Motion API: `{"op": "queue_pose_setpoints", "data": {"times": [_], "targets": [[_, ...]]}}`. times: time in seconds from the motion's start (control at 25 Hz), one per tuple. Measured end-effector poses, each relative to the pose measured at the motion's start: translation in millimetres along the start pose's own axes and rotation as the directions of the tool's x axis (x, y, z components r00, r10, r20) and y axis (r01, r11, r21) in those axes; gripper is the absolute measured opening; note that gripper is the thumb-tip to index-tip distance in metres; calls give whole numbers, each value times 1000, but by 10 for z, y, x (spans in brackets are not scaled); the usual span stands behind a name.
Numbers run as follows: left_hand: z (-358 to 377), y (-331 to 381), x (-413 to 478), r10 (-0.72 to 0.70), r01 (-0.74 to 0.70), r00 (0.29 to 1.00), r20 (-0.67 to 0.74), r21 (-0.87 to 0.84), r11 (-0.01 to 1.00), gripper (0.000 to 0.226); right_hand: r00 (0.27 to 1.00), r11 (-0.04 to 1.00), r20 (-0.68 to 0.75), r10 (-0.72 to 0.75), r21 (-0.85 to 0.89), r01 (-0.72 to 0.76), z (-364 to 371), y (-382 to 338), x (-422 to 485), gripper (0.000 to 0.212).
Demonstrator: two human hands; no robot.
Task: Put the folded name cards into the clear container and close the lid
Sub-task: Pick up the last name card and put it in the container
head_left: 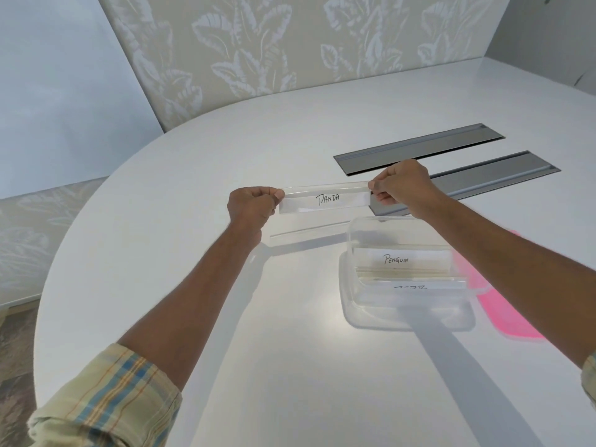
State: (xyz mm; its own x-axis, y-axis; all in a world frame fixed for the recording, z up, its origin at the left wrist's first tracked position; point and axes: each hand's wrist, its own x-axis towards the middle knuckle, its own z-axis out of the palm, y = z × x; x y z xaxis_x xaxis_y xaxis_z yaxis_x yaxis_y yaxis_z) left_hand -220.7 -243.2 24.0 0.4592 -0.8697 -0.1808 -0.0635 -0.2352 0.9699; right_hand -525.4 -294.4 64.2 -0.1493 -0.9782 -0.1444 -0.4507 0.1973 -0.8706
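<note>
Both hands are up over the table [193,285], pinching a name card that reads PANDA [325,199]: left hand [250,206] clamped on its left end, right hand [401,188] on its right end. The card hangs in the air just behind the container [406,279], not touching it. The container sits open with a PENGUIN card [400,259] standing inside and another card in front of that, text mostly hidden. A pink lid [503,304] lies right of the container, partly under the right forearm. Two metal slots [419,146] run behind it.
</note>
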Motion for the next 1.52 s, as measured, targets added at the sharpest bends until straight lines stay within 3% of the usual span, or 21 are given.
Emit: {"op": "queue_pose_setpoints", "data": {"times": [0.2,0.36,0.52,0.64,0.76,0.84,1.0,1.2,1.52], "targets": [[252,163,-333,50,-49,997,62,-26,998,19,999,999,-40,-2,51,4,-504,105,-288,13],[456,236,-591,100,-100,993,66,-5,995,19,979,962,-142,-147,-251,108,-800,180,-444,29],[629,263,-801,146,-148,985,87,16,989,16,937,855,149,-316,-384,349,-809,72,-630,59],[716,268,-935,159,-160,981,112,1,987,17,864,674,319,-390,-541,504,-670,24,-729,75],[793,266,-1046,143,-139,980,136,-38,990,19,842,533,414,-347,-651,540,-586,39,-773,69],[834,251,-1104,107,-99,984,145,-66,993,22,835,499,438,-333,-670,550,-573,65,-791,59],[871,160,-1177,74,-62,986,149,-87,994,19,830,482,433,-353,-676,558,-601,147,-813,59],[838,50,-1233,88,-71,980,177,-103,992,10,841,506,436,-320,-673,540,-689,277,-787,42],[782,-114,-1157,-8,19,995,103,-100,995,15,848,483,458,-266,-698,529,-596,517,-757,62]]}}
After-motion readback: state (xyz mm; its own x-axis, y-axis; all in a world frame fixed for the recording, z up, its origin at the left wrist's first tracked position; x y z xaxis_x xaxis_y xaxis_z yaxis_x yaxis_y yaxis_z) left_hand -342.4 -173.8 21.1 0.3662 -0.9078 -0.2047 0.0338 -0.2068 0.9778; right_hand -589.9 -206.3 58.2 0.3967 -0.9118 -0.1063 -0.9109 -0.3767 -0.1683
